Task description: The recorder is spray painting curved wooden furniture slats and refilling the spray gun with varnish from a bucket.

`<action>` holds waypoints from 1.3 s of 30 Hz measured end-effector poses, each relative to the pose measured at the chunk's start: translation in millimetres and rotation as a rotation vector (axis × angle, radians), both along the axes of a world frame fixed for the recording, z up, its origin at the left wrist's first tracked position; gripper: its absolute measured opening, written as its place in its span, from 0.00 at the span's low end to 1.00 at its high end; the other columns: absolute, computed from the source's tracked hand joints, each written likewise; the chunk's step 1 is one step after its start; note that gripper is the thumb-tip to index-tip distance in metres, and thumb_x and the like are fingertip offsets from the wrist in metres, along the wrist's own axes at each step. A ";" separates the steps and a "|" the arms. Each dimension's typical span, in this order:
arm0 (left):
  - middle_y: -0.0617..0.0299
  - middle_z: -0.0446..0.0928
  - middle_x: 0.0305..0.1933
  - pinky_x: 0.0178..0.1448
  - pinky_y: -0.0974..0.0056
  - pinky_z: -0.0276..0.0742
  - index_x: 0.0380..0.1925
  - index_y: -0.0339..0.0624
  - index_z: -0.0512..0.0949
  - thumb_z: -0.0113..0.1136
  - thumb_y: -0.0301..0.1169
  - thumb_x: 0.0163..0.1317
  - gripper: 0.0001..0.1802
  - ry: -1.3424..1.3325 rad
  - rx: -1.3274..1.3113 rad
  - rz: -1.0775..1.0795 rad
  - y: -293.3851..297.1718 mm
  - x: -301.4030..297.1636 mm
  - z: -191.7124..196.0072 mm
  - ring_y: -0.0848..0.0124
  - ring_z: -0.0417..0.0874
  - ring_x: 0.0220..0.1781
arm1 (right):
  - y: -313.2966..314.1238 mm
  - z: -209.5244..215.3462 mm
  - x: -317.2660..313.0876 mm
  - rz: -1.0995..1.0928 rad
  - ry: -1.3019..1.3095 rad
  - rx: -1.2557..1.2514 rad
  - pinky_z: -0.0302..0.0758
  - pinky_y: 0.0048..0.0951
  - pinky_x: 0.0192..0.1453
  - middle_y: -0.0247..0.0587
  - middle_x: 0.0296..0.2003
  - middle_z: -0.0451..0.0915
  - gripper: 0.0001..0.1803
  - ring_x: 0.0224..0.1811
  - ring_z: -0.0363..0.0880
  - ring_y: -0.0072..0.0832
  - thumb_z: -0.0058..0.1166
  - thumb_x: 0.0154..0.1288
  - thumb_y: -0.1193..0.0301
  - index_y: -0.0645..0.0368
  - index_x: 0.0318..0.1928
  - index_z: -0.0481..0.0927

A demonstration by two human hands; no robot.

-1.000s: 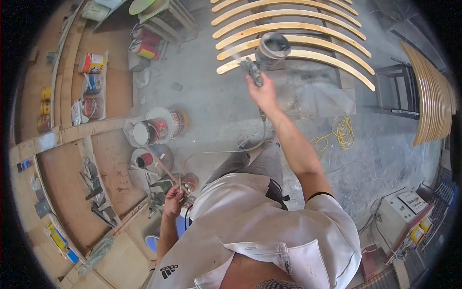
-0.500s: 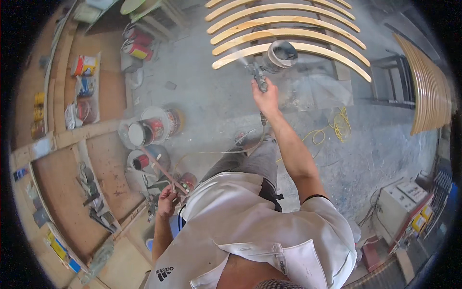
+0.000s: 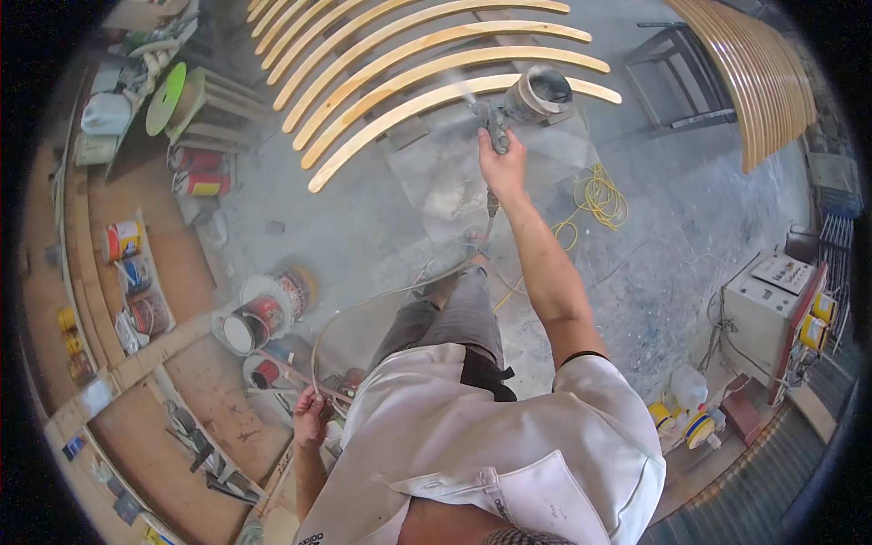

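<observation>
My right hand (image 3: 504, 171) is wrapped round the grip of a spray gun (image 3: 497, 129), with a round, paint-stained cup (image 3: 538, 94) at its right side. Pale mist leaves the nozzle toward the nearest of several curved wooden slats (image 3: 409, 109). The slats lie in a row, spaced apart, beyond the gun. A thin air hose (image 3: 363, 306) runs from the gun's lower end past my legs to my left hand (image 3: 311, 420). That hand is low at my left side, its fingers closed on the hose.
Paint buckets (image 3: 243, 331) stand on the floor at left, beside wooden shelving (image 3: 127, 363) holding cans. A yellow coiled hose (image 3: 604, 198) lies right of my arm. More curved slats (image 3: 745, 82) stand at far right, near a dark frame (image 3: 677, 77). A control box (image 3: 767, 295) sits at right.
My view has turned and shifted, so the slats now appear farther left and more of them show. The spray gun is now at the nearest slat's middle; the hose by my left hand hangs in a wider bend.
</observation>
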State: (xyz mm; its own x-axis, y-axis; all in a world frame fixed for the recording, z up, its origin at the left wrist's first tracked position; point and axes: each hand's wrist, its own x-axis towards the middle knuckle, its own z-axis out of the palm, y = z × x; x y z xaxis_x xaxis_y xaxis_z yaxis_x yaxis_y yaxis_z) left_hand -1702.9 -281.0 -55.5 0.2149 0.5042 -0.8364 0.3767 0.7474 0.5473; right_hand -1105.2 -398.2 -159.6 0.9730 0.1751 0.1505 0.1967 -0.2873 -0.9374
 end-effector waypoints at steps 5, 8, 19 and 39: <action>0.67 0.78 0.33 0.36 0.71 0.76 0.51 0.45 0.77 0.54 0.23 0.68 0.13 -0.072 -0.005 -0.084 -5.0 40.1 2.7 0.76 0.78 0.32 | -39.3 2.1 45.4 -0.102 0.048 -0.058 0.75 0.39 0.36 0.52 0.25 0.82 0.15 0.29 0.83 0.45 0.61 0.61 0.64 0.66 0.39 0.80; 0.67 0.78 0.32 0.36 0.70 0.75 0.51 0.45 0.76 0.53 0.23 0.68 0.13 -0.096 -0.041 -0.179 -5.0 65.5 6.4 0.76 0.77 0.32 | -65.0 -8.3 73.3 -0.152 0.023 0.005 0.75 0.39 0.36 0.50 0.25 0.82 0.15 0.29 0.83 0.44 0.61 0.61 0.64 0.65 0.38 0.81; 0.69 0.78 0.36 0.39 0.71 0.75 0.53 0.42 0.76 0.55 0.23 0.67 0.15 -0.061 -0.021 -0.231 -14.5 129.0 10.9 0.78 0.77 0.33 | -156.6 -20.5 150.3 -0.324 0.080 0.020 0.75 0.38 0.38 0.54 0.27 0.83 0.14 0.31 0.84 0.41 0.59 0.62 0.66 0.66 0.39 0.81; 0.69 0.76 0.33 0.34 0.71 0.69 0.56 0.45 0.73 0.57 0.27 0.67 0.18 -0.091 -0.009 -0.218 -20.3 106.4 1.2 0.77 0.76 0.33 | -47.9 16.8 53.1 -0.022 0.217 -0.095 0.74 0.39 0.38 0.53 0.28 0.82 0.14 0.32 0.82 0.46 0.59 0.62 0.64 0.65 0.38 0.81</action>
